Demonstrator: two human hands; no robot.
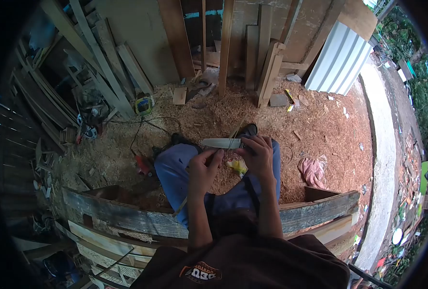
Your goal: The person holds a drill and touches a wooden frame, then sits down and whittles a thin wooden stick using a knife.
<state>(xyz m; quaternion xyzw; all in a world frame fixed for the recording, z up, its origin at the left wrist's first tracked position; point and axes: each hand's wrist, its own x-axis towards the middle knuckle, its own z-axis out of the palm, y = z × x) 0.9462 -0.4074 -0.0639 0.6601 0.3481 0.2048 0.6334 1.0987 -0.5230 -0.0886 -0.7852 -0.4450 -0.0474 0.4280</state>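
My right hand point(257, 155) is closed around the handle of a knife point(221, 143), its pale blade pointing left above my lap. Thumb and fingers of my left hand point(205, 166) pinch a thin, yellowish-green strip point(236, 129) just below the blade. That strip rises past the knife toward my shoe, and what looks like its other end hangs by my left forearm. Blade and strip cross close to my right fingers; whether the edge is cutting into it I cannot tell. A yellow-and-white scrap point(238, 166) lies on the ground between my knees.
I sit on a weathered wooden beam point(315, 212). Wood shavings point(329, 130) cover the ground. Planks point(267, 72) lean against the wall ahead. A red tool point(141, 165) with a cord lies to the left, a pink cloth point(312, 171) to the right. A corrugated sheet point(339, 60) leans at upper right.
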